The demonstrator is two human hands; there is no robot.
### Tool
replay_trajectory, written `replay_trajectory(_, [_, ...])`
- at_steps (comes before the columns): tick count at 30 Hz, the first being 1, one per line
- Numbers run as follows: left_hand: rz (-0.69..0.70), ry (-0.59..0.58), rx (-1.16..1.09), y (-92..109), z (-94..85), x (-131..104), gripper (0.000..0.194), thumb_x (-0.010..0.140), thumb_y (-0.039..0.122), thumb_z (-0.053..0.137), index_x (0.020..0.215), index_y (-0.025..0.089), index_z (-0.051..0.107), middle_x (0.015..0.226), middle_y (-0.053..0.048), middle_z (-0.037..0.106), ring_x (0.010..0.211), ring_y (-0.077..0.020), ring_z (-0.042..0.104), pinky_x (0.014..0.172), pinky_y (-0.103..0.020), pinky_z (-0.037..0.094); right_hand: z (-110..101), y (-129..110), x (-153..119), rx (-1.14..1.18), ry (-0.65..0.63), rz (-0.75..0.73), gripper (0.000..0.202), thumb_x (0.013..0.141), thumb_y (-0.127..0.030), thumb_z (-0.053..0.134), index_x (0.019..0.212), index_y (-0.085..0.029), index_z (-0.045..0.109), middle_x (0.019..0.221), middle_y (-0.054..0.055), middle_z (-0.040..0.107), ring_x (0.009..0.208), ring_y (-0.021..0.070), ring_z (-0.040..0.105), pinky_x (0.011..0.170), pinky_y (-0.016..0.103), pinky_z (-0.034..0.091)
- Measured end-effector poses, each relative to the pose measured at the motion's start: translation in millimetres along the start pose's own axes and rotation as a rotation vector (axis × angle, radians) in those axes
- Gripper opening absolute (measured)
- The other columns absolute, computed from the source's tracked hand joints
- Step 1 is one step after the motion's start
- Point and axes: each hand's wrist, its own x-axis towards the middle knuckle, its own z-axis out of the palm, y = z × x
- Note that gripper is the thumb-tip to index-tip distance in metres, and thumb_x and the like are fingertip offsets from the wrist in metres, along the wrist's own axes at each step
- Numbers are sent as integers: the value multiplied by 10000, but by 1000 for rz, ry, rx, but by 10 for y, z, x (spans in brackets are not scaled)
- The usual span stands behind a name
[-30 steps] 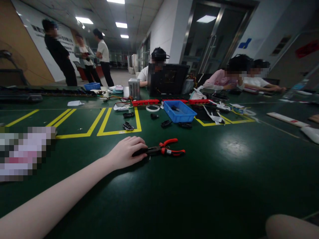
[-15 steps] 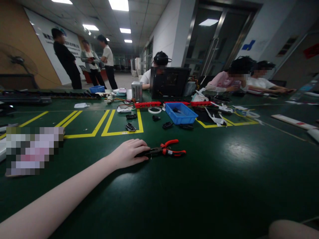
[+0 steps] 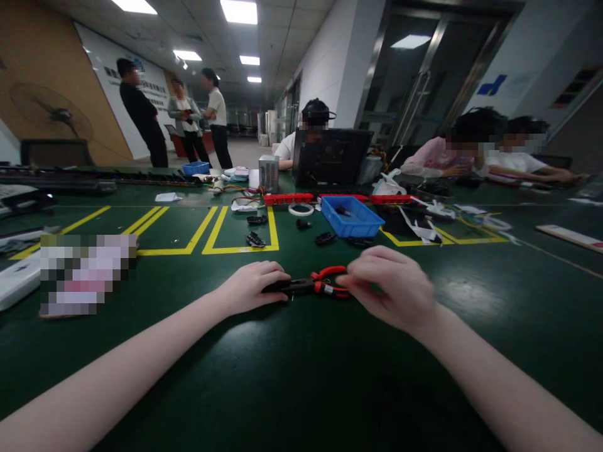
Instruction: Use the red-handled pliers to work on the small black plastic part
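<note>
The right hand (image 3: 393, 285) had just come in over the green table (image 3: 301, 383), up to the handles of the pliers (image 3: 308, 286). It was blurry and its fingers were curled in, so I couldn't tell if they pinched a handle or were just in front of it. That meant both hands were at the pliers, one by each end. The left hand (image 3: 254, 287) had its fingers and thumb pinched on a dark piece (image 3: 274, 287) at the nose (maybe just the tip, I couldn't tell). The pliers lay well in from the table's far edge, handles apart. Half a second before, the right hand hadn't shown; the left hand and pliers had stayed put. Farther off were small black parts (image 3: 255, 239), a blue tray (image 3: 358, 228) and, toward the far edge, a black computer box (image 3: 330, 157).
</note>
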Motion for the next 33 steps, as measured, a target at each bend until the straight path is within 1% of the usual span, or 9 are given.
replay_trajectory(3, [-9,-18,3,5,-6,8,320,925,376,592,1183,186,589,1151,-87,620,1003,-225,622,868,-364,520,164,211,-6,2,-73,-14,187,967,-294,494,888,-197,633,753,32,652,653,161,597,597,284,489])
replay_trajectory(5, [-18,-34,2,11,-14,14,316,930,374,585,1186,189,588,1151,-83,621,1002,-224,623,869,-367,518,268,355,-44,-13,-117,16,214,972,-278,467,836,-186,605,665,28,627,593,166,572,565,291,454])
replay_trajectory(9, [-40,-76,-27,29,-39,29,314,933,355,582,1204,196,577,1151,-72,620,1000,-215,621,852,-355,522,369,510,-123,16,-183,75,208,982,-270,437,893,-186,605,789,51,691,665,176,608,637,300,449])
replay_trajectory(13, [-44,-94,-38,32,-54,36,315,933,343,581,1212,196,572,1145,-72,621,1002,-215,617,845,-353,522,354,480,-114,36,-251,114,254,989,-292,413,877,-180,611,820,66,682,722,191,611,681,320,445])
replay_trajectory(17, [-50,-97,-32,21,-46,36,325,937,366,573,1213,194,580,1153,-76,623,1013,-219,613,865,-362,517,344,386,-85,114,-415,143,300,913,-479,543,944,-196,637,937,79,656,851,227,605,722,345,462])
replay_trajectory(20, [-52,-96,-35,18,-39,38,318,934,362,578,1200,188,593,1142,-74,637,1005,-219,617,862,-363,517,364,318,-97,182,-485,175,551,773,-613,660,1155,-219,613,1086,89,633,950,259,597,797,387,481])
replay_trajectory(23, [-89,-81,-82,13,-31,32,300,928,345,586,1184,188,608,1110,-66,659,992,-212,622,855,-354,519,397,260,-129,213,-484,196,707,703,-641,703,1252,-217,574,1155,104,613,1008,285,586,852,425,482])
replay_trajectory(29, [-218,-29,-188,-35,-7,20,294,889,316,639,1159,201,639,1078,-56,689,986,-208,629,870,-357,516,481,174,-167,144,-412,210,611,826,-600,589,1266,-177,562,1177,138,614,1116,319,553,1015,527,384])
replay_trajectory(33, [-246,-9,-227,-60,-11,29,274,862,291,668,1120,198,658,1078,-51,696,974,-201,638,874,-355,514,513,144,-153,73,-355,156,577,840,-549,579,1242,-135,563,1166,153,614,1140,307,539,1095,528,300])
